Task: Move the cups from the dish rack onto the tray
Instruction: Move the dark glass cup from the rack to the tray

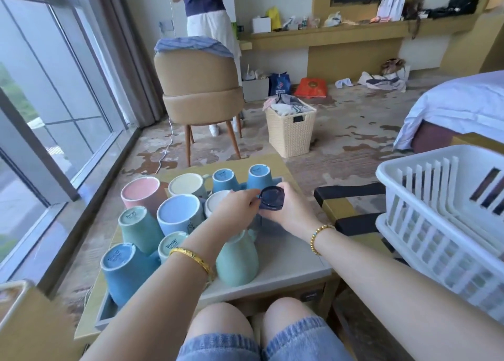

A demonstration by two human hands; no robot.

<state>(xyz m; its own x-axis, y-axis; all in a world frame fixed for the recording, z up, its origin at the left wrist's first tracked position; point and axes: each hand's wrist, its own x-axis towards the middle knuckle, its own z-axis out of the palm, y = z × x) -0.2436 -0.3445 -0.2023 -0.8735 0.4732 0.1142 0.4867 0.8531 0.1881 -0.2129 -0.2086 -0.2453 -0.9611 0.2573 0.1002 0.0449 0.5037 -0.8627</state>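
While the white dish rack (pixel 447 224) at the right stands with no cup visible in it, the grey tray (pixel 289 262) holds the cups upside down: pink (pixel 140 191), cream (pixel 186 185) and two blue ones (pixel 225 179) along its far edge, more blue and green ones (pixel 136 229) toward its left side. Both hands meet over the tray's far right corner. The right hand (pixel 289 208) is wrapped around a dark blue glass cup (pixel 270 198), base up, and the left hand's (pixel 234 206) fingertips pinch its rim side.
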